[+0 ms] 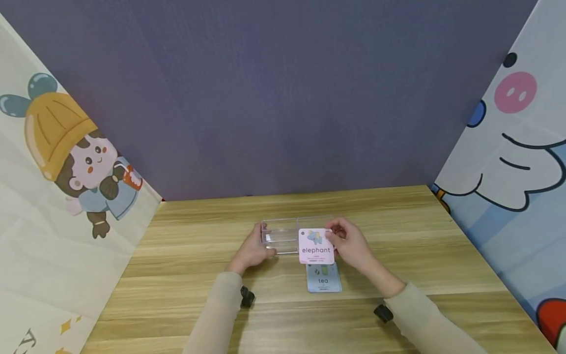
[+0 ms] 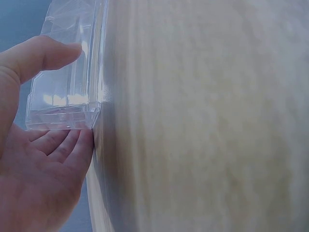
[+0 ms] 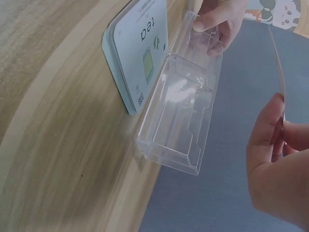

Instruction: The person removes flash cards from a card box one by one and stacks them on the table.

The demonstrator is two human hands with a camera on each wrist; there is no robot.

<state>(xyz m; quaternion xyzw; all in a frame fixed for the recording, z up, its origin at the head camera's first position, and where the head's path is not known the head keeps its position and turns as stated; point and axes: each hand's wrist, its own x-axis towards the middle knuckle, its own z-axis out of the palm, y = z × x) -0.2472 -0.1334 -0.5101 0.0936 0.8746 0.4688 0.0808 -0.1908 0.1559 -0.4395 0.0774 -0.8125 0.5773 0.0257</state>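
A clear plastic box (image 1: 280, 237) with two side-by-side compartments lies on the table. My left hand (image 1: 253, 250) grips its left end, thumb along the near side in the left wrist view, where the box (image 2: 63, 92) shows close up. Between thumb and fingers, my right hand (image 1: 353, 247) pinches a pink flashcard (image 1: 316, 253) reading "elephant". This card is held up in front of the box's right compartment and partly hides it. Just nearer lies a stack of blue-edged flashcards (image 1: 324, 282), its top one reading "tea". The right wrist view shows the pinched card (image 3: 276, 58) edge-on, apart from the box.
The wood-grain table (image 1: 190, 275) stretches around the box and cards. A dark grey-blue panel (image 1: 283, 98) stands behind it. Cartoon-printed sheets hang at the left (image 1: 26, 206) and right (image 1: 544, 211). Small black devices sit at both wrists.
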